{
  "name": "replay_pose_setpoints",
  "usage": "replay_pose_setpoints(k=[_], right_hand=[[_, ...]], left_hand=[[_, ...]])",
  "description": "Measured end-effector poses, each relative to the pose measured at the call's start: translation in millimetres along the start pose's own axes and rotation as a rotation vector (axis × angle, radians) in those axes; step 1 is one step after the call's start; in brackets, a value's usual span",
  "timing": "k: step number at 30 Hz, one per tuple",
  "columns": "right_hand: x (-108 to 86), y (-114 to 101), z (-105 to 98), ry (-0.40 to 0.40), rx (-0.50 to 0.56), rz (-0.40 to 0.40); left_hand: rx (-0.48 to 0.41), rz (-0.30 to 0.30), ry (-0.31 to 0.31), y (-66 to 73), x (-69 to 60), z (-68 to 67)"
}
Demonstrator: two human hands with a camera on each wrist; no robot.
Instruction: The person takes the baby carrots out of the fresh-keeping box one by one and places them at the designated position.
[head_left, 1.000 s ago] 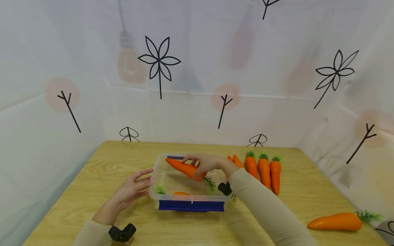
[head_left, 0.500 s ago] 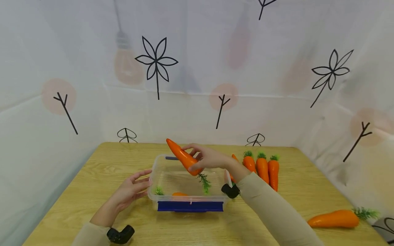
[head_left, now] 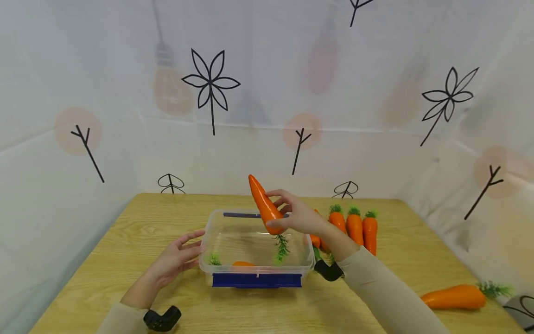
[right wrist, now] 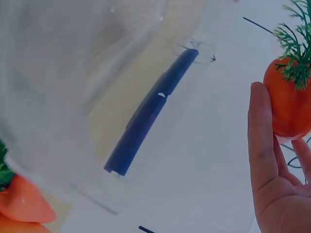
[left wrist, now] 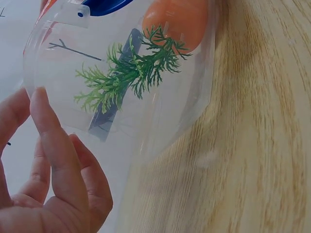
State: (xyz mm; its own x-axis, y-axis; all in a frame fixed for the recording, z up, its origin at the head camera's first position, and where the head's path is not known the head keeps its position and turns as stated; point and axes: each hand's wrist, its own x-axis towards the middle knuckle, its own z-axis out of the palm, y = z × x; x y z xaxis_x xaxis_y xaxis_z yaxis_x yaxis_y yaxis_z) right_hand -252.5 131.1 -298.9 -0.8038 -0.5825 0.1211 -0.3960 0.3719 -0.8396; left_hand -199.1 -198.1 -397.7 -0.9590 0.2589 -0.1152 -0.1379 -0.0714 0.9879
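Observation:
My right hand [head_left: 298, 215] holds an orange carrot [head_left: 263, 204] with a green leafy top, pinched between thumb and fingers. The carrot is tilted, tip up and leaves down, over a clear plastic box [head_left: 227, 269] with blue latches. In the right wrist view the thumb lies along the carrot [right wrist: 289, 109]. My left hand [head_left: 177, 257] has its fingertips at the box's left side, fingers loosely extended. Inside the box lies another carrot [head_left: 243, 263], mostly hidden behind the front wall; its leaves [left wrist: 131, 73] show through the plastic in the left wrist view.
Right of the box, several carrots [head_left: 354, 227] lie on the wooden table [head_left: 137, 232], some partly hidden by the right forearm. One more carrot [head_left: 454, 297] lies near the front right edge. A patterned white cloth [head_left: 258, 153] hangs behind the table.
My right hand has lifted the carrot from within the box's rim to above it and shifted slightly right, turning its tip upward. The left hand stays at the box's side.

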Motion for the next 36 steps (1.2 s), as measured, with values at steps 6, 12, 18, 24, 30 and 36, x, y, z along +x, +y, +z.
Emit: replay_pose_setpoints(k=[6, 12, 18, 24, 30, 36], right_hand=[[-14.1, 8, -1, 0.109, 0.019, 0.019], [-31.5, 16, -8, 0.192, -0.007, 0.021], [-49.3, 26, -17, 0.256, -0.023, 0.038], [-67.5, 37, -21, 0.308, -0.025, 0.078], [-85.3, 44, -27, 0.347, 0.045, 0.074], [-97.2, 52, -37, 0.39, 0.049, 0.039]], left_hand=[[-0.013, -0.006, -0.003, -1.2, -0.3, -2.0], [-0.013, -0.006, 0.005, -0.8, 0.0, -1.7], [-0.002, -0.004, 0.004, 0.0, -0.1, -1.2], [0.003, -0.006, 0.01, -2.9, -0.5, -1.6], [-0.028, 0.001, -0.004, -4.4, 0.1, -1.3], [-0.038, 0.016, -0.029, -4.4, -1.6, -2.1]])
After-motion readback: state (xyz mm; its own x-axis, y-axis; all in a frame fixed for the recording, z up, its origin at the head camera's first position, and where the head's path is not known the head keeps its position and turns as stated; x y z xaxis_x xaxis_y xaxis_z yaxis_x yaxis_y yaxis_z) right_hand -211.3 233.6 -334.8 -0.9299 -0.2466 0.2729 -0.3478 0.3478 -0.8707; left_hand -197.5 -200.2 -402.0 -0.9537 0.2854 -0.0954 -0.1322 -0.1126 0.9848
